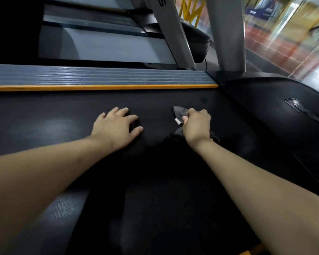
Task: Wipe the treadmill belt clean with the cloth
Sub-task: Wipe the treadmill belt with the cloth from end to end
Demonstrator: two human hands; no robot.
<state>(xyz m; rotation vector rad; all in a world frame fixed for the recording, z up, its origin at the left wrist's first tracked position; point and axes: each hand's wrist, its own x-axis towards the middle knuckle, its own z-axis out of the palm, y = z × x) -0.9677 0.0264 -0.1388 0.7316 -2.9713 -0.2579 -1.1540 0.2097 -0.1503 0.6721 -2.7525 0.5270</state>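
The right hand has its fingers curled and clamped on the dark cloth, which lies bunched on the belt under and ahead of the knuckles. The left hand presses flat, fingers spread, beside it (unwiped belt extends leftward). Cloth outline merges with belt; near belt lies in shadow.

— Quick count: how many hands on the belt?
— Two hands: the left hand at centre frame, the right hand just right of it.
— Cloths?
— One cloth, dark, with one white tag.
— Belts?
— One treadmill belt, one orange stripe along its upper edge.
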